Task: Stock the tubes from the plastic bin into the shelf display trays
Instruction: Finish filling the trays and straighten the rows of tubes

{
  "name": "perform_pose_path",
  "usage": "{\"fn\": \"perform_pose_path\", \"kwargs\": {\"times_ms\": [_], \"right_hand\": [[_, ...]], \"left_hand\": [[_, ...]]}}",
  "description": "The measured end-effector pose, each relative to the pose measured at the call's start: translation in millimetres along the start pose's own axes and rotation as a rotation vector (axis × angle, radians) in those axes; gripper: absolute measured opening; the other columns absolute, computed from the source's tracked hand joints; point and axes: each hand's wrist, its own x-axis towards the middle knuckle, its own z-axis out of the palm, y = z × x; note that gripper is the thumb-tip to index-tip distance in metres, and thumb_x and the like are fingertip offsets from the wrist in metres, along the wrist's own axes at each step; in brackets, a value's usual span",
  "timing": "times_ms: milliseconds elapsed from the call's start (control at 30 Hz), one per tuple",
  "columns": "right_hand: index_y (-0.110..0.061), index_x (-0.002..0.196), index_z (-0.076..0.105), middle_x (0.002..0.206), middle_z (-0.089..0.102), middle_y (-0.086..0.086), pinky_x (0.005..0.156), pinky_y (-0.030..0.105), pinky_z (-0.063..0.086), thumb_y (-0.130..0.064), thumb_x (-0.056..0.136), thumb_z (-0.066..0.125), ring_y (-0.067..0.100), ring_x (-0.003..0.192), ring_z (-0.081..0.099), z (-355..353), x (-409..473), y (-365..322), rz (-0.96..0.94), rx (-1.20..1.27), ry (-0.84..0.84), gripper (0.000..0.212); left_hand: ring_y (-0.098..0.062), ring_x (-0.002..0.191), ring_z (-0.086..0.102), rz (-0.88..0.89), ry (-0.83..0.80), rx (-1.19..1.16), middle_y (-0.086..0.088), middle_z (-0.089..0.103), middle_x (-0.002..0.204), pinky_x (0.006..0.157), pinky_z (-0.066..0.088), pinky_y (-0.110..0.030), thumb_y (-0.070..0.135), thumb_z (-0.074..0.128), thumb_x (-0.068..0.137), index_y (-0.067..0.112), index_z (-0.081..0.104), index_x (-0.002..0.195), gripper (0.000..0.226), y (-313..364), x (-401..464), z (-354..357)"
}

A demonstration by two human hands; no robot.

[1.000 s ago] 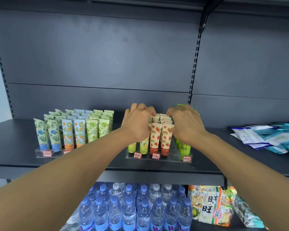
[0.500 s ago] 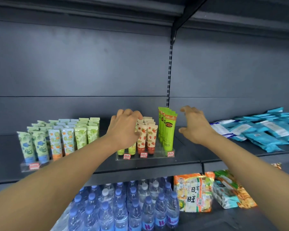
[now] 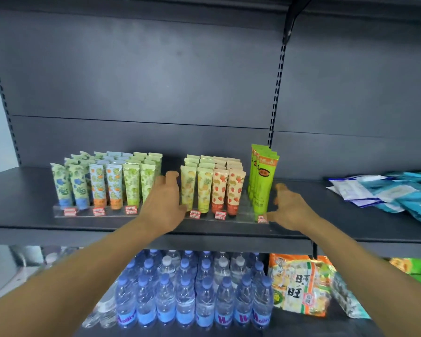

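Observation:
Two clear display trays stand on the dark shelf [image 3: 22,215]. The left tray [image 3: 58,214] holds rows of blue, orange and green patterned tubes [image 3: 107,188]. The right tray [image 3: 241,218] holds yellow pineapple tubes [image 3: 203,190], strawberry tubes [image 3: 229,190] and tall bright green tubes [image 3: 263,181]. My left hand [image 3: 164,203] is open at the right tray's left end, fingers straight, touching the front corner. My right hand [image 3: 289,207] is open at the tray's right end, its thumb by the front right corner. Neither hand holds a tube. The plastic bin is out of view.
Blue and white sachet packs [image 3: 387,193] lie on the shelf to the right. Below, water bottles [image 3: 192,293] stand in rows, with orange snack bags [image 3: 299,285] beside them. A shelf upright [image 3: 276,93] runs up behind the green tubes.
Both hands came off the tube tops and dropped to the two ends of the right tray, opening out. The tall green tubes, covered a second ago, now show.

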Motion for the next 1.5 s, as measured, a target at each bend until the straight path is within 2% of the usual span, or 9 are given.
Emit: {"fn": "perform_pose_path", "kwargs": {"times_ms": [133, 233, 400, 533, 667, 933, 1067, 1500], "right_hand": [[-0.008, 0.112, 0.048, 0.112, 0.061, 0.013, 0.080, 0.037, 0.053, -0.018, 0.077, 0.075, 0.027, 0.094, 0.061, 14.2, 7.1, 7.2, -0.023, 0.012, 0.015, 0.046], [-0.009, 0.103, 0.057, 0.107, 0.065, 0.011, 0.081, 0.036, 0.053, -0.020, 0.075, 0.077, 0.026, 0.093, 0.062, 18.9, 8.8, 11.3, -0.037, 0.039, 0.046, 0.037], [-0.009, 0.106, 0.065, 0.106, 0.070, 0.007, 0.082, 0.028, 0.049, -0.017, 0.076, 0.078, 0.023, 0.097, 0.064, 16.3, 8.0, 14.0, -0.083, 0.077, 0.035, 0.034], [-0.009, 0.108, 0.066, 0.109, 0.070, 0.006, 0.085, 0.026, 0.048, -0.015, 0.076, 0.078, 0.020, 0.099, 0.064, 16.9, 7.8, 14.7, -0.093, 0.137, 0.030, 0.035], [-0.007, 0.106, 0.067, 0.108, 0.071, 0.007, 0.092, 0.030, 0.051, -0.009, 0.074, 0.079, 0.019, 0.099, 0.066, 19.3, 11.1, 16.2, -0.099, 0.220, 0.033, 0.034], [-0.007, 0.108, 0.066, 0.109, 0.070, 0.008, 0.092, 0.031, 0.051, -0.007, 0.073, 0.079, 0.019, 0.100, 0.065, 19.0, 16.5, 16.2, -0.102, 0.229, 0.005, 0.037], [-0.008, 0.108, 0.066, 0.110, 0.070, 0.006, 0.090, 0.028, 0.050, -0.008, 0.073, 0.078, 0.018, 0.100, 0.065, 18.9, 19.0, 16.8, -0.105, 0.212, 0.001, 0.037], [-0.007, 0.109, 0.065, 0.108, 0.070, 0.007, 0.092, 0.031, 0.051, -0.006, 0.075, 0.077, 0.019, 0.099, 0.065, 20.6, 22.3, 17.8, -0.106, 0.205, 0.005, 0.036]], "left_hand": [[-0.030, 0.103, 0.058, -0.109, -0.089, -0.047, -0.019, 0.058, 0.115, 0.085, 0.048, -0.036, 0.011, 0.064, 0.086, 0.005, 0.018, 0.139, 0.070, -4.2, -0.6, 15.1], [-0.028, 0.096, 0.059, -0.152, -0.100, -0.112, -0.017, 0.061, 0.108, 0.084, 0.048, -0.035, 0.011, 0.064, 0.086, 0.004, 0.018, 0.139, 0.070, -5.7, -0.3, 26.1], [-0.030, 0.099, 0.060, -0.175, -0.078, -0.128, -0.018, 0.060, 0.109, 0.088, 0.051, -0.042, 0.008, 0.065, 0.085, 0.002, 0.025, 0.134, 0.064, -8.6, 1.7, 35.6], [-0.028, 0.102, 0.059, -0.174, -0.056, -0.114, -0.016, 0.061, 0.109, 0.089, 0.051, -0.038, 0.009, 0.066, 0.084, 0.002, 0.027, 0.136, 0.066, -10.7, 1.2, 38.9], [-0.027, 0.099, 0.059, -0.176, -0.050, -0.117, -0.014, 0.062, 0.108, 0.087, 0.051, -0.038, 0.008, 0.066, 0.084, 0.002, 0.032, 0.133, 0.060, -11.3, 0.3, 39.5], [-0.025, 0.098, 0.059, -0.181, -0.051, -0.087, -0.012, 0.062, 0.106, 0.086, 0.051, -0.036, 0.010, 0.066, 0.084, 0.003, 0.037, 0.129, 0.054, -10.7, -1.0, 38.1], [-0.025, 0.098, 0.060, -0.180, -0.056, -0.079, -0.011, 0.062, 0.104, 0.087, 0.052, -0.037, 0.009, 0.065, 0.085, 0.003, 0.037, 0.128, 0.052, -11.1, -0.1, 36.6], [-0.027, 0.099, 0.060, -0.159, -0.059, -0.068, -0.013, 0.062, 0.105, 0.088, 0.051, -0.040, 0.010, 0.067, 0.083, 0.003, 0.039, 0.124, 0.050, -12.1, -0.2, 36.1]]}}
